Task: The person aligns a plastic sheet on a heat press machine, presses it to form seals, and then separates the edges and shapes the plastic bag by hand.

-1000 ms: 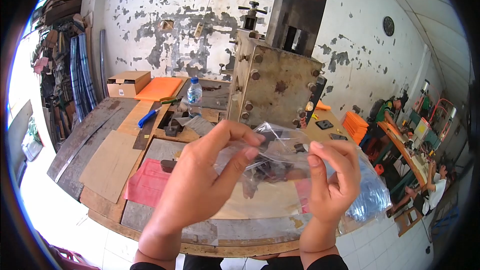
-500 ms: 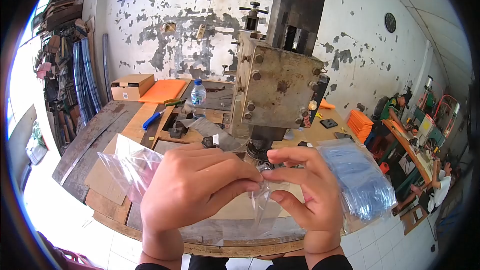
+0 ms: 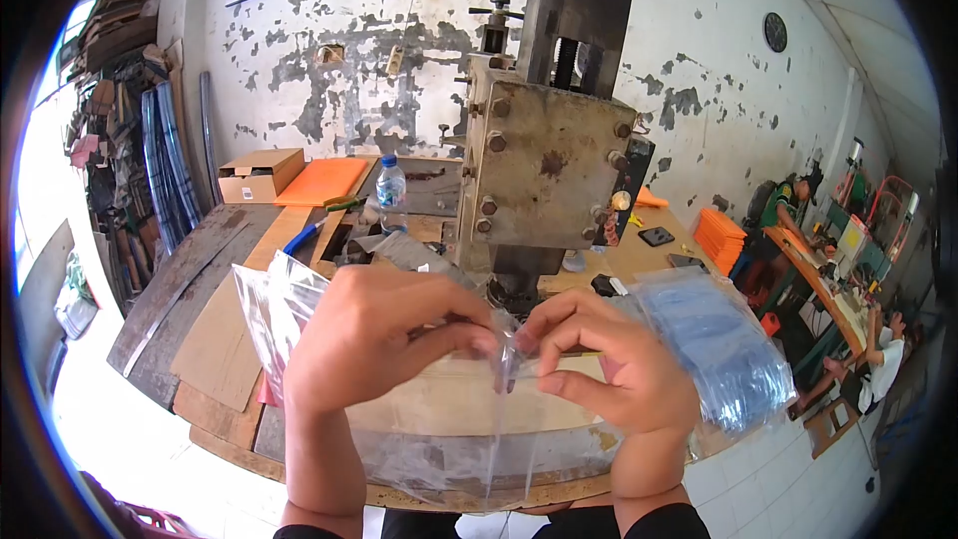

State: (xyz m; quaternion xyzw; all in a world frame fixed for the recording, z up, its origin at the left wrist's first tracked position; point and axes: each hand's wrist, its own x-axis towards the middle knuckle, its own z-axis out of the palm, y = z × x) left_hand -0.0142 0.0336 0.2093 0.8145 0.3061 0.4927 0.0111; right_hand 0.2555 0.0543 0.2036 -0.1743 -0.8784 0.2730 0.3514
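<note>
At the far left of the worktable, a cardboard box sits beside a flat orange stack, with a blue-capped water bottle to their right. The left hand has its thumb and forefinger pinched on clear plastic film, which hangs between both hands in front of the bolted metal press. The right hand grips the film's upper part between thumb and curled fingers, close to the left fingertips. Further right lie bluish transparent plastic sleeves, near an orange pile.
</note>
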